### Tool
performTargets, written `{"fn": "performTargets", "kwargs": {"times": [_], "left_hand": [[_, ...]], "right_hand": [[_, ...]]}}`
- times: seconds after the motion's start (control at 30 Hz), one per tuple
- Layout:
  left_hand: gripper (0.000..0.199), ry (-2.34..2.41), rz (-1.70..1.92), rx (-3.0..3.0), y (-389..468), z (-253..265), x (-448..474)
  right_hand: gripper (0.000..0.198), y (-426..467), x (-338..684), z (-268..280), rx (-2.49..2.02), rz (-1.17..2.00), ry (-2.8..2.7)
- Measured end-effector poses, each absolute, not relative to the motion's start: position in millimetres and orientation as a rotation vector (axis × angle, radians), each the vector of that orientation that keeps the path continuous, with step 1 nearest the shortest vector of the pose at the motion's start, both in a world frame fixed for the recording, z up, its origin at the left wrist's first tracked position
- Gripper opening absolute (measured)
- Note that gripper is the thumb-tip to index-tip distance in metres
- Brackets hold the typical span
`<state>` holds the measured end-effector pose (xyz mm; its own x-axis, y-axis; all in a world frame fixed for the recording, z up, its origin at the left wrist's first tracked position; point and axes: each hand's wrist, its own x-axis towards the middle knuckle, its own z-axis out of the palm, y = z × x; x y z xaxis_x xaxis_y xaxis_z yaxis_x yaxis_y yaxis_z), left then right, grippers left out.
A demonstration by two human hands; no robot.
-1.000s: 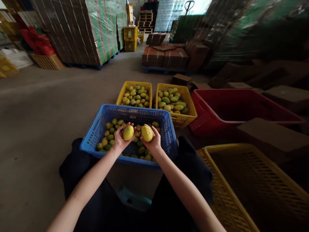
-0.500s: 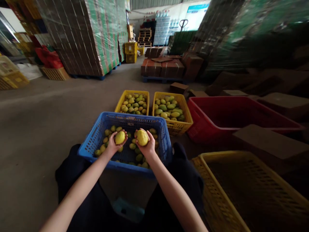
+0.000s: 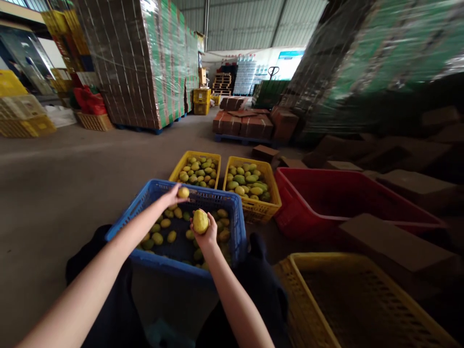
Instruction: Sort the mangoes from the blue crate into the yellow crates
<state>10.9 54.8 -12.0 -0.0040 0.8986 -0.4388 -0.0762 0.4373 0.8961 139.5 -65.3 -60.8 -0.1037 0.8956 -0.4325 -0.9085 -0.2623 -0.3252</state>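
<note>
My left hand (image 3: 173,197) reaches over the far side of the blue crate (image 3: 170,266), its fingers closed around a yellow lemon (image 3: 183,193). Lower and closer to me, above the crate's middle, my right hand (image 3: 209,235) grips a larger, bumpy yellow lemon (image 3: 200,221). Below both hands, several loose yellow-green lemons (image 3: 157,238) lie along the crate's sides, with dark bottom showing between them. Just beyond stand two yellow crates, a left one (image 3: 174,169) and a right one (image 3: 266,208), both filled with yellow and green fruit.
A red tub (image 3: 300,212) stands to the right, behind a yellow crate (image 3: 322,304) near my right knee. Cardboard boxes (image 3: 391,246) lie beside them. Farther off are a pallet of flat cartons (image 3: 241,125) and tall wrapped stacks (image 3: 123,63).
My left hand has moved forward with its lemon, toward the far left yellow crate. My right hand keeps its lemon, now lower and farther left in view. The view has tilted upward.
</note>
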Motion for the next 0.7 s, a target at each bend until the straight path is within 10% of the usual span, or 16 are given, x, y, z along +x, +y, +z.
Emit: {"fn": "performTargets", "kwargs": {"times": [0.17, 0.4, 0.7], "left_hand": [[0.036, 1.404, 1.121, 1.076, 93, 40, 8], [0.032, 1.817, 0.109, 1.672, -48, -100, -41], [0.034, 1.816, -0.130, 1.821, -72, -157, -55]], "right_hand": [[0.020, -60, 132, -74, -0.714, 1.744, 0.019], [0.015, -61, 124, -104, -0.873, 1.771, -0.032], [0.014, -77, 136, -132, -1.016, 1.603, -0.193]]}}
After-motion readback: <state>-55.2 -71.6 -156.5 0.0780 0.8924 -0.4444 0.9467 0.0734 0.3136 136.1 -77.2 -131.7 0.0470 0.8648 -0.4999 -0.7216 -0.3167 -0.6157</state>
